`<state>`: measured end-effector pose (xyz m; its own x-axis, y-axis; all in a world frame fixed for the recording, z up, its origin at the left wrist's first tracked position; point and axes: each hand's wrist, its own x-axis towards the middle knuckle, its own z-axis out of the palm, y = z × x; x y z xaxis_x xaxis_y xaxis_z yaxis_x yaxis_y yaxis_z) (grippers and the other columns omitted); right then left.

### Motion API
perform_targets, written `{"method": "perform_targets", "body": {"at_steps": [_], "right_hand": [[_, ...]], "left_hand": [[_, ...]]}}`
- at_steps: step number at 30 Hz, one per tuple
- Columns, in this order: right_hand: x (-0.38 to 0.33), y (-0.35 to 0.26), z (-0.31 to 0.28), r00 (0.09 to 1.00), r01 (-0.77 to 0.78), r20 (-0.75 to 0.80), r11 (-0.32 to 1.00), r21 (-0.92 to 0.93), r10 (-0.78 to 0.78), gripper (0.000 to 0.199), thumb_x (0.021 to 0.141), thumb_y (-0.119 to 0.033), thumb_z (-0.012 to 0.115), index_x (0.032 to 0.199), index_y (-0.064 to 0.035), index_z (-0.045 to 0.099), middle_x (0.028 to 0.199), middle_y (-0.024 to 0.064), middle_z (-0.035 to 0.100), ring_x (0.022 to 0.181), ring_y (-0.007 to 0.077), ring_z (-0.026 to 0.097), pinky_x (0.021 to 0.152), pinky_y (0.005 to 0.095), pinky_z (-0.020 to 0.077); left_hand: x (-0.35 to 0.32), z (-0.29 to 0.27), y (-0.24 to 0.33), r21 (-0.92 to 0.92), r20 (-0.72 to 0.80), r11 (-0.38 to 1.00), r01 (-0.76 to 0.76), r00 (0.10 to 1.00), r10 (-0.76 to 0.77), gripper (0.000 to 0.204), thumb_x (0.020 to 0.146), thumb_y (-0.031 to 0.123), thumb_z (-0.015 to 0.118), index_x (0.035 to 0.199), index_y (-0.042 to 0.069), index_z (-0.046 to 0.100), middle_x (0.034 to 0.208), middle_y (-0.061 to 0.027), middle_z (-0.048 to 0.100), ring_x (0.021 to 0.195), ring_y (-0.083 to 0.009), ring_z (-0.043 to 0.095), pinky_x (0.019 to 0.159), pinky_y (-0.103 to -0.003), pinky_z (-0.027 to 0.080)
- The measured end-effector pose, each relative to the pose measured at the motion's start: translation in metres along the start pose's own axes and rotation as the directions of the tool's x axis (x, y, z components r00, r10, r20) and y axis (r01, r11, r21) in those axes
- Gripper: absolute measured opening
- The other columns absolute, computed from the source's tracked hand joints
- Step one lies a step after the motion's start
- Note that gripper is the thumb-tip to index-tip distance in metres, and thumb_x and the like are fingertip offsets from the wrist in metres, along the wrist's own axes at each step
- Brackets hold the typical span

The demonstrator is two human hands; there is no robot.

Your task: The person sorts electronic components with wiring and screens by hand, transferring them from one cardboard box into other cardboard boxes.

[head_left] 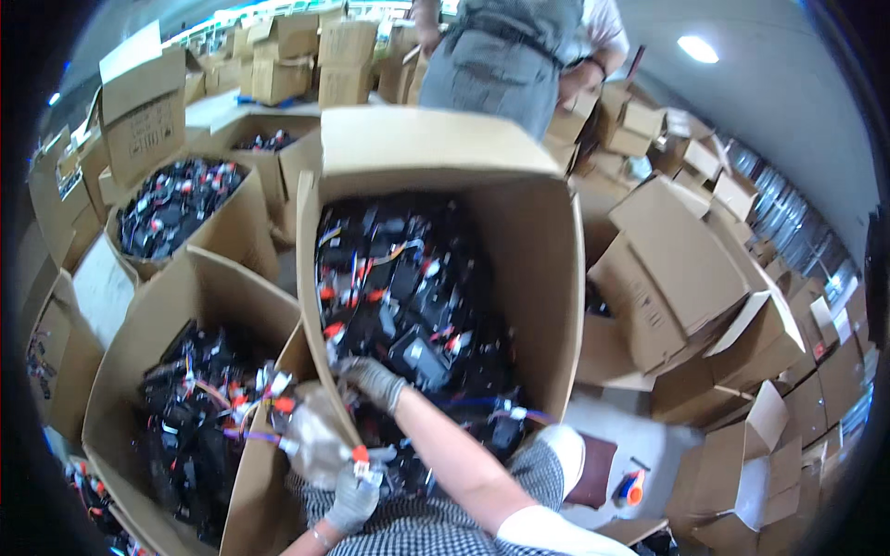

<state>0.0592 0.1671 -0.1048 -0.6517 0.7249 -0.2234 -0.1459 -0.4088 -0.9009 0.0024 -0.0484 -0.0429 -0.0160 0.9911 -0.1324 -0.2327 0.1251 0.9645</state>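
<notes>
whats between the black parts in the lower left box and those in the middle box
In the head view, two cardboard walls: the lower left box's right wall and the middle box's left wall, with some wired connectors overlapping the first.

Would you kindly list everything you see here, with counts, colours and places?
Central carton: one, brown, open, in front of the person.
Wired parts: many, mostly black, inside it.
Filled cartons: at least two, brown, left side.
Other cartons: many, brown, right and back.
Bag-like item: one, greyish-beige, left of the central carton.
Connector: one, white and red, lower centre.
Orange-and-blue item: one, floor, lower right.
Bright ceiling light: one, white, upper right.
Co-worker: one, grey-blue clothing, top centre.
Checked garment: one, black-and-white, lower edge.
Left grip: one, grey-gloved, by the connector.
Right grip: one, grey-gloved, among the parts.
</notes>
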Motion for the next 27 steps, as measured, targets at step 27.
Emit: {"method": "perform_targets", "body": {"at_steps": [27], "right_hand": [[-0.281,-0.055,0.029,0.909,0.239,-0.299,0.95,-0.199,-0.291,0.019,0.091,-0.021,0.057,0.098,-0.0036,0.061,0.087,-0.0006,0.059,0.074,0.0063,0.055,0.066,0.0232,0.0459]], "left_hand": [[0.019,0.025,0.044,0.627,0.512,0.307,-0.716,0.675,0.531,0.057,0.073,0.014,0.067,0.126,0.003,0.05,0.097,-0.0126,0.06,0.087,-0.0297,0.058,0.084,-0.039,0.045]]}}
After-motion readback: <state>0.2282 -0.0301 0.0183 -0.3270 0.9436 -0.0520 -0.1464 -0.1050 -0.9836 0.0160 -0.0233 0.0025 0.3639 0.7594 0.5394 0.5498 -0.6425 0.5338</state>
